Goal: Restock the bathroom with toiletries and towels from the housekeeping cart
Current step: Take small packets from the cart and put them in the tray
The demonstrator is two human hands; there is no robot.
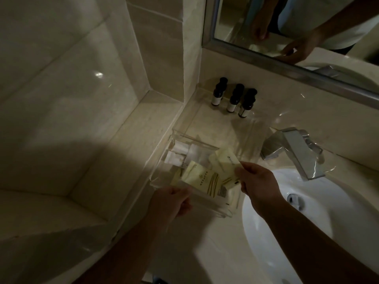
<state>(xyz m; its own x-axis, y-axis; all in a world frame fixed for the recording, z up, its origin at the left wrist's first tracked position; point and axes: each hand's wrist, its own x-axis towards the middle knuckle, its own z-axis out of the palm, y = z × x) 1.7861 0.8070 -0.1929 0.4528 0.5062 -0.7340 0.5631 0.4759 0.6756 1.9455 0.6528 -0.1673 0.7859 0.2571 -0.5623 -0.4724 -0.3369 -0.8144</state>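
A clear acrylic tray [185, 128] stands on the vanity counter left of the sink. Three dark small bottles [233, 98] with white labels stand at its back. Its front compartment holds several pale yellow toiletry packets [202, 179] and white sachets [176, 155]. My right hand [257, 184] pinches a yellow packet [226, 160] over the tray's right side. My left hand [170, 202] grips the tray's front left edge, its fingers curled at the rim.
A white sink basin [320, 220] with a chrome faucet [297, 152] lies to the right. A framed mirror [287, 31] hangs behind and reflects my hands. Tiled wall and a ledge [114, 152] run along the left. The room is dim.
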